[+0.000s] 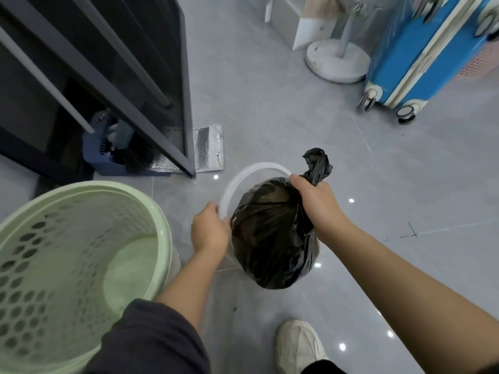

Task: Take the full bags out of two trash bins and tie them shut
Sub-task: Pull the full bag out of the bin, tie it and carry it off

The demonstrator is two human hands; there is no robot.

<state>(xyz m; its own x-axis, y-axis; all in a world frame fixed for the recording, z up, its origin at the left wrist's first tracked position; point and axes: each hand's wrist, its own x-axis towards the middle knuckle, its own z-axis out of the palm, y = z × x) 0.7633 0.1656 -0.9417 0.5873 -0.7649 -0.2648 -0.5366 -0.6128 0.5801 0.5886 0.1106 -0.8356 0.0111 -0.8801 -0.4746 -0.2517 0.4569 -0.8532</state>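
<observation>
A full black trash bag (270,238) hangs over a small clear bin with a white rim (243,175) in the middle of the floor. My right hand (316,203) is closed around the bag's gathered neck, whose twisted top (317,163) sticks out above my fist. My left hand (209,230) grips the near-left part of the white rim. The bag covers most of the bin, so the bin's body is barely visible. A larger pale green perforated bin (81,265) stands at lower left with no bag in it.
A dark glass cabinet door (108,76) stands open at upper left, with a blue dustpan and brush (118,152) and a silver mat (205,147) at its foot. A fan base (337,60) and blue suitcase (421,58) stand at upper right. My white shoe (299,346) is below.
</observation>
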